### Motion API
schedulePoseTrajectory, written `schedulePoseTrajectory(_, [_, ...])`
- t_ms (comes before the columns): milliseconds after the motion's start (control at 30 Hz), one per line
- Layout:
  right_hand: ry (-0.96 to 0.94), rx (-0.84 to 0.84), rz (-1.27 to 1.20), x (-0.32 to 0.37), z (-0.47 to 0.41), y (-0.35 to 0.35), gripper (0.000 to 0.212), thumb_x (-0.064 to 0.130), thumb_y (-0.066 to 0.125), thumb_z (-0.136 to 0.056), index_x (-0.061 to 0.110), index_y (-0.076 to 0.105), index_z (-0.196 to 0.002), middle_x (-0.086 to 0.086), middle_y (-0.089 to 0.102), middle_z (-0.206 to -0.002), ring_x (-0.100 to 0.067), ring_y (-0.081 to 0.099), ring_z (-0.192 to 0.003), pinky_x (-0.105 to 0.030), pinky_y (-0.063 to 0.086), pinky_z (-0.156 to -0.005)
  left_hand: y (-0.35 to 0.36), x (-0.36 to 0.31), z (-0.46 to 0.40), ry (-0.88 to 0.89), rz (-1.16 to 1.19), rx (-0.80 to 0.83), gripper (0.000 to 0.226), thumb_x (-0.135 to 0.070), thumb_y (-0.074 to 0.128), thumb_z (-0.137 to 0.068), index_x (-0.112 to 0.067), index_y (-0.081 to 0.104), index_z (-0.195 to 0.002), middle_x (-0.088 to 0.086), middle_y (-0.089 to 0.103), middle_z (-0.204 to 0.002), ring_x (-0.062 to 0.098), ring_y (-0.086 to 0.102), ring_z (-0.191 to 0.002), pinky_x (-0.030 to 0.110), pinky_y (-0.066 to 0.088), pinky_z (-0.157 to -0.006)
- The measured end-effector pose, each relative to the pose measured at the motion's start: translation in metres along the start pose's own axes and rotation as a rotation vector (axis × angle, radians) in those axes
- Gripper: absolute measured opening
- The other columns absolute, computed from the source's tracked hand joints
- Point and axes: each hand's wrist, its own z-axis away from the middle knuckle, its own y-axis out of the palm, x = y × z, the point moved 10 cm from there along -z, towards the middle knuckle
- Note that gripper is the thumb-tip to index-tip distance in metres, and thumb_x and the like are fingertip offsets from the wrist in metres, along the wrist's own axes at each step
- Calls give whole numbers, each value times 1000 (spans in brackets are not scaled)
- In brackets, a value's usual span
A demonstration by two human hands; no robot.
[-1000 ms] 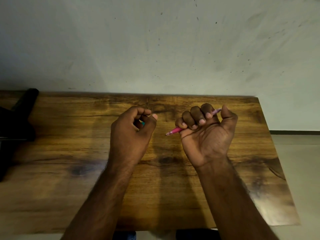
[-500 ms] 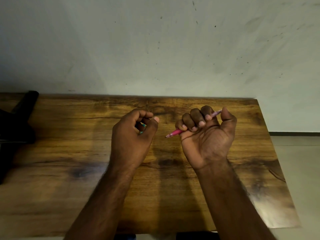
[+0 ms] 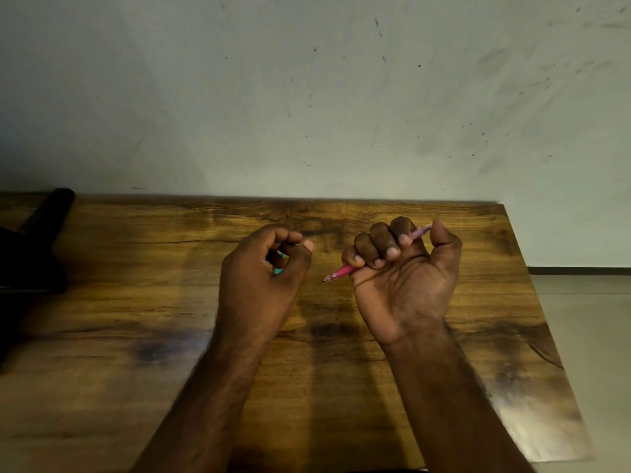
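My left hand curled round a small teal cap, mostly hidden; my right hand clenched the pink pen above the wooden table; the cap seemingly off, recapping or writing left undone; the pen's axis ran low-left to upper-right, tip pointing left.

One view only: head cam, worn on me, wide-angle, pitched forward and down over the wooden table. It sits close above the table's near edge, facing the wall behind its far edge. My forearms enter from the bottom of frame, over the table's middle. Floor shows right of the table.
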Motion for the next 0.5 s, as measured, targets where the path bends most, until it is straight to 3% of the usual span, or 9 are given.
schedulePoseTrajectory(500, [-34, -5, -14, 2, 1, 1, 40, 50, 41, -93, 18, 43, -69, 2, 35, -58, -14, 28, -56, -34, 30, -60, 0, 1, 0, -15, -2, 19, 6, -38, 75, -91, -38, 71, -96, -20, 72, -87, 1, 65, -84, 7, 47, -66])
